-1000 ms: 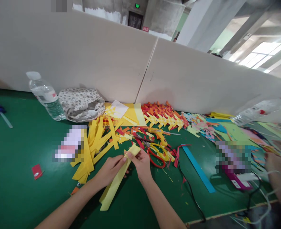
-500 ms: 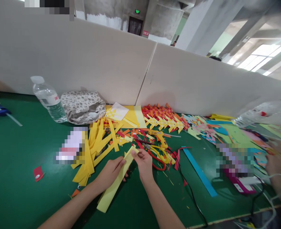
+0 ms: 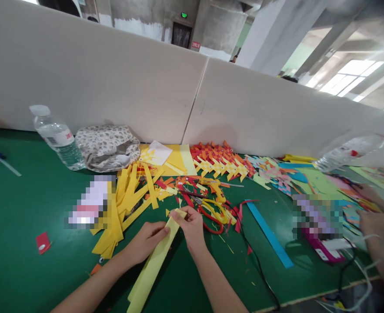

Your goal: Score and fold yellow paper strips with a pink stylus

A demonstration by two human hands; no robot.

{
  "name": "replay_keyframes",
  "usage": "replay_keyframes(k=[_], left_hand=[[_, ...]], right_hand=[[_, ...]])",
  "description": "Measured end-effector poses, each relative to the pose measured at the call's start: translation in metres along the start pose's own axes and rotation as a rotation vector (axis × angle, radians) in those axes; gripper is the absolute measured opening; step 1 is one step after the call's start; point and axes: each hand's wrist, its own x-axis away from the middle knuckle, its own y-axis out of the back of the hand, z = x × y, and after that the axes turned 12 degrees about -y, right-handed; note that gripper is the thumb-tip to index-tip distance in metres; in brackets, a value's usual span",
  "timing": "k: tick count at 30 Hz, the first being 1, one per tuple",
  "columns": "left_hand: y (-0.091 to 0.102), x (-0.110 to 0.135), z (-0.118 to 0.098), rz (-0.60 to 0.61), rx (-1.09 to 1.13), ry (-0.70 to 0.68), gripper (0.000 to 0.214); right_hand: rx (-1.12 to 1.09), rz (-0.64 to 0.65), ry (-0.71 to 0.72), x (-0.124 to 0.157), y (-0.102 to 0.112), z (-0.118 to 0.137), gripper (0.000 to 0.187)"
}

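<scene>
A pale yellow paper strip (image 3: 155,269), folded lengthwise or doubled, slants up from the table's near side between my hands. My left hand (image 3: 148,241) pinches it partway along, thumb on top. At its upper end my right hand (image 3: 190,224) grips the tip between thumb and fingers. Just beyond my hands lie scissors with red and yellow handles (image 3: 213,213) and a yellow glue gun (image 3: 214,187) among paper scraps. Darker yellow paper strips (image 3: 116,217) are heaped to the left of my left hand.
Woven red and yellow paper fish (image 3: 219,161) line the partition (image 3: 146,87). A water bottle (image 3: 59,139) and a patterned cloth (image 3: 108,148) stand at back left. A blue strip (image 3: 270,234) and a black cord (image 3: 257,261) lie right. Another person's hands (image 3: 377,217) work at far right.
The pale strip and both my hands have come slightly lower and nearer. The view has shifted a little to the right. At far right, the other person's second hand now shows.
</scene>
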Motion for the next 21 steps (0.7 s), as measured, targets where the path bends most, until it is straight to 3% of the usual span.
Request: replay_keyframes(k=[6, 14, 17, 21], left_hand=[[-0.002, -0.002, -0.003, 0.035, 0.135, 0.081, 0.048], [-0.001, -0.006, 0.001, -0.007, 0.232, 0.121, 0.050], [-0.002, -0.006, -0.001, 0.007, 0.257, 0.150, 0.050], [0.001, -0.004, -0.004, 0.046, 0.245, 0.170, 0.044]], right_hand=[[0.006, 0.060, -0.085, 0.006, -0.008, -0.004, 0.024], [-0.019, 0.083, -0.044, 0.006, -0.005, -0.003, 0.026], [-0.007, 0.034, 0.012, 0.004, -0.002, -0.005, 0.023], [-0.119, -0.180, 0.073, -0.005, 0.007, -0.005, 0.026]])
